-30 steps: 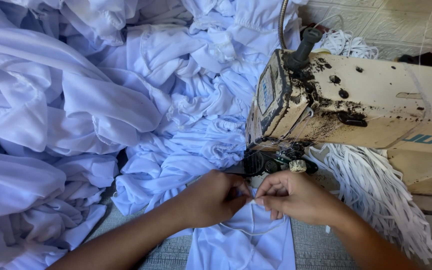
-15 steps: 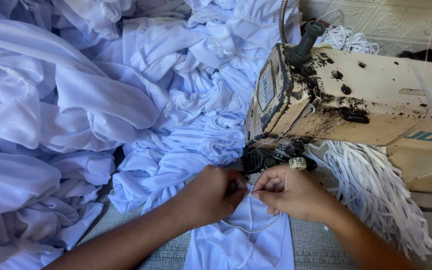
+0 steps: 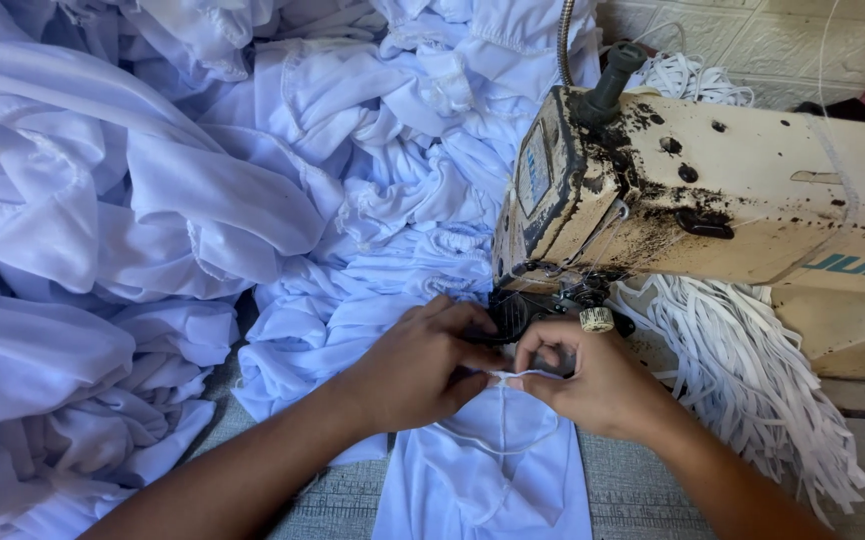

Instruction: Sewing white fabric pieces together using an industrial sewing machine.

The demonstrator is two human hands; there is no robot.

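My left hand [image 3: 414,366] and my right hand [image 3: 592,382] meet just in front of the needle area [image 3: 542,308] of a worn cream sewing machine [image 3: 712,190]. Both pinch the top edge of a small white fabric piece [image 3: 487,475] that lies on the table toward me. A thin white elastic strip [image 3: 497,445] loops down over that piece from my fingertips. The fingertips of both hands are closed on the cloth edge and nearly touch each other. The needle itself is hidden behind my fingers.
A large heap of white garments [image 3: 182,210] fills the left and the back of the table. A bundle of white elastic strips [image 3: 752,380] hangs at the right below the machine. Grey table surface [image 3: 342,500] shows at the bottom. A tiled wall [image 3: 782,40] stands behind.
Both hands have slid the white piece slightly forward and up toward the machine's needle area; the grip on the cloth edge stays the same.
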